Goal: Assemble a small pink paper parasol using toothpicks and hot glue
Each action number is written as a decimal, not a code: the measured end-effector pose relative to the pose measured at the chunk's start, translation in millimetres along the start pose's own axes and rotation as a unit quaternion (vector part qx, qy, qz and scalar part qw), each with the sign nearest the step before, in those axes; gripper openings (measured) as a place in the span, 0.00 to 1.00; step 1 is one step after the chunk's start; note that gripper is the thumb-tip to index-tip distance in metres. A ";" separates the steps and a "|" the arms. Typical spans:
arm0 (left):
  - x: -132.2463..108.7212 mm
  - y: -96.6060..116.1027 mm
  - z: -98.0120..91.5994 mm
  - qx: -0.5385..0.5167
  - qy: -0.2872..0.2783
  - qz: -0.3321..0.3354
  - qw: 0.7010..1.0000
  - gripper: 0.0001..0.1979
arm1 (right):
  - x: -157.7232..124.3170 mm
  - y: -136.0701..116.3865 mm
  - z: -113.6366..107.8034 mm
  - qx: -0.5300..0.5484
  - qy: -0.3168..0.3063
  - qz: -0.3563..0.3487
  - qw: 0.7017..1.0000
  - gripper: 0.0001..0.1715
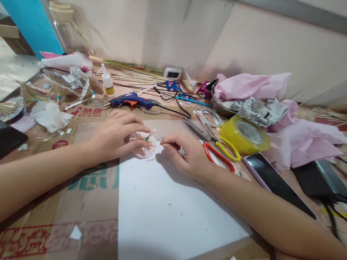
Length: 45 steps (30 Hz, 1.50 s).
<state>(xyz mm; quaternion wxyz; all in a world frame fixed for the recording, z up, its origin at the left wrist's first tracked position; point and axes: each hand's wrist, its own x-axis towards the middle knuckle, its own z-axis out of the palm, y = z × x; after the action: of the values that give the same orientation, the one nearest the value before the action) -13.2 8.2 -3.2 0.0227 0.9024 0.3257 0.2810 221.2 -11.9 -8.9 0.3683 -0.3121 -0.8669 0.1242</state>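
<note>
Between the thumb and fingers of my left hand (126, 134) is a small pink paper parasol (142, 149) with thin wooden ribs and a short stick pointing up. It rests over the top edge of a white sheet of paper (170, 210). My right hand (186, 153) is just right of the parasol, its thumb and index finger pinched together near the rim. Whatever lies in that pinch is too small to make out. Scissors (211, 137) with red and yellow handles lie beyond my right wrist.
Behind my hands lie a blue glue gun (132, 100) and a glue bottle (107, 82). More ribbed paper pieces (53, 114) clutter the left. At right are a yellow tape roll (245, 133), a phone (277, 184) and crumpled pink paper (307, 140). Cardboard (95, 204) lies underneath.
</note>
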 end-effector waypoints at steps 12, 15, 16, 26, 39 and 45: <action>2.9 -1.0 0.0 -0.040 -0.035 0.006 0.999 0.13 | -2.4 0.5 -2.2 -0.117 -0.031 -0.051 0.991 0.08; 2.4 -1.0 0.8 -0.036 -0.033 0.009 0.999 0.12 | -2.6 -1.0 -1.5 -0.145 -0.026 -0.086 0.985 0.08; 2.2 -0.6 0.9 -0.034 -0.034 0.010 0.999 0.12 | -2.5 -1.7 -1.2 -0.154 -0.025 -0.097 0.983 0.09; 1.9 1.4 0.7 -0.018 -0.026 0.020 0.999 0.11 | -2.0 -1.4 -2.7 -0.154 -0.020 -0.079 0.985 0.08; 2.7 1.8 1.3 -0.024 -0.036 0.021 0.999 0.11 | -4.1 -1.7 1.9 -0.159 -0.031 -0.070 0.984 0.10; 2.2 2.1 0.4 -0.026 -0.040 0.026 0.999 0.11 | -4.6 -3.3 3.6 -0.159 -0.043 -0.039 0.986 0.12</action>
<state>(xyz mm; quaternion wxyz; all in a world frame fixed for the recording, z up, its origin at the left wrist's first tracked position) -10.4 8.0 -2.0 0.0514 0.9200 0.2941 0.2538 219.6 -17.3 -12.5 0.2806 -0.3274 -0.9021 -0.0160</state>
